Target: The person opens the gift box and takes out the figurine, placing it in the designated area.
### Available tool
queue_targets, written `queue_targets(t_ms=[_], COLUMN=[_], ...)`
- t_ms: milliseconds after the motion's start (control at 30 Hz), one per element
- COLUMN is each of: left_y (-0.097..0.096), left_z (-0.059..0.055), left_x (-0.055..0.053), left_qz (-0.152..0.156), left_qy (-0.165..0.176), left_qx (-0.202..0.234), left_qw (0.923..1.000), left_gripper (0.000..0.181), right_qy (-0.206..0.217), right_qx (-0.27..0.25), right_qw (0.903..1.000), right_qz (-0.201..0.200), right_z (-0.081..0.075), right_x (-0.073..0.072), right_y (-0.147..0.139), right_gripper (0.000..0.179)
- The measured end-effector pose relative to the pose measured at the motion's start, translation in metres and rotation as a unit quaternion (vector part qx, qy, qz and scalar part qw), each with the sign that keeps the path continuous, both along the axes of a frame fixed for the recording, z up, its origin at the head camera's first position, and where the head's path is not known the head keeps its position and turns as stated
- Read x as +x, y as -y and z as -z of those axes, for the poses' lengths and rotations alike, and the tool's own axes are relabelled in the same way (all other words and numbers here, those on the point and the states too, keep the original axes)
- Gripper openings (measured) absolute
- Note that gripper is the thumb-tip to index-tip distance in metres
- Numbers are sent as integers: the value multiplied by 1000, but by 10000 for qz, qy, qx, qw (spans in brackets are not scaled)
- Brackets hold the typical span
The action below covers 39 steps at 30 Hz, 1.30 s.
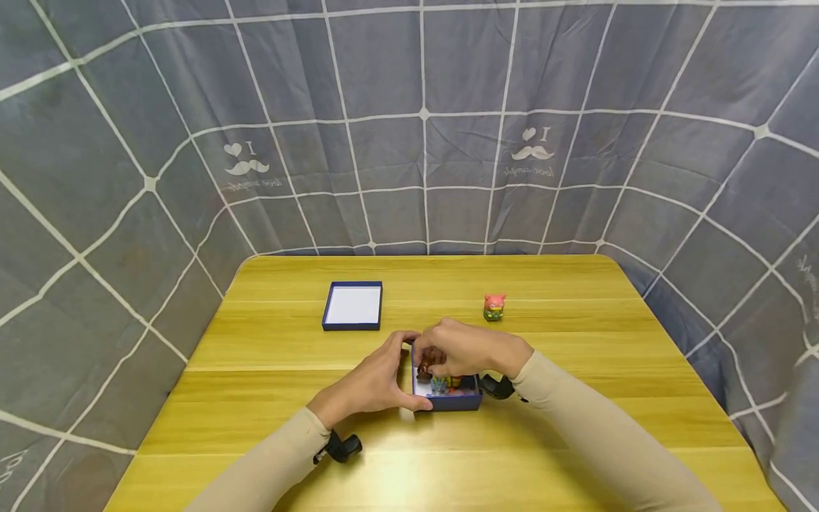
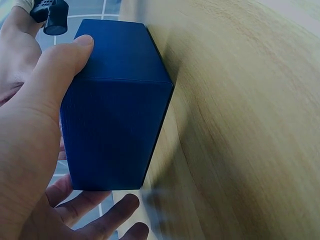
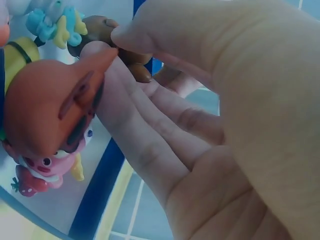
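An open blue box with a white inside stands on the table. My left hand grips it from the left, thumb on the near wall and fingers at the far corner; the left wrist view shows the box's plain blue side. Reaching in from the right, my right hand pinches a brown figurine between thumb and fingers, partly hiding it. Beside it in the box are a light-blue figurine, a figure with an orange-brown pointed top and a pink one with a strawberry.
A shallow blue-rimmed box lid, white inside up, lies farther back on the left. At the back right a pink-and-green figurine stands on the wooden table. A grey checked curtain hangs behind and around the sides.
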State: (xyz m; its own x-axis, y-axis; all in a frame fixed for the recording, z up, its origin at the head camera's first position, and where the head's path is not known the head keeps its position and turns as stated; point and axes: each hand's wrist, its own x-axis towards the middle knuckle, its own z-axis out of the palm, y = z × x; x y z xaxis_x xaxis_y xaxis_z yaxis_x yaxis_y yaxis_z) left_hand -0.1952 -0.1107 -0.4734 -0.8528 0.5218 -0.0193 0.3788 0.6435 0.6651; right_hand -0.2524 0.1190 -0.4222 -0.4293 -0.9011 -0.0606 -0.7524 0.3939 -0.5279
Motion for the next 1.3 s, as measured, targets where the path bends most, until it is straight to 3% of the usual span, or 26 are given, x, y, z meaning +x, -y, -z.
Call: queue_targets(t_ms=[733,1033,1300], left_y=[-2,-3,-4], left_z=[-1,0,0], left_x=[0,-1,0], left_qz=[84,69,27], left_qy=[-105,-187,-132], left_qx=[-95,-102,-109], left_qw=[9999,9997,9998], left_gripper=[120,119,119], right_qy=[221,201,-58], right_qx=[-283,-455,-626], right_qw=[9987,9972,9966], right_qz=[371,550,538], right_z=[-2,-1,2], right_x=[6,9,9], right_y=[-19,-25,-28], right_gripper=[26,22,16])
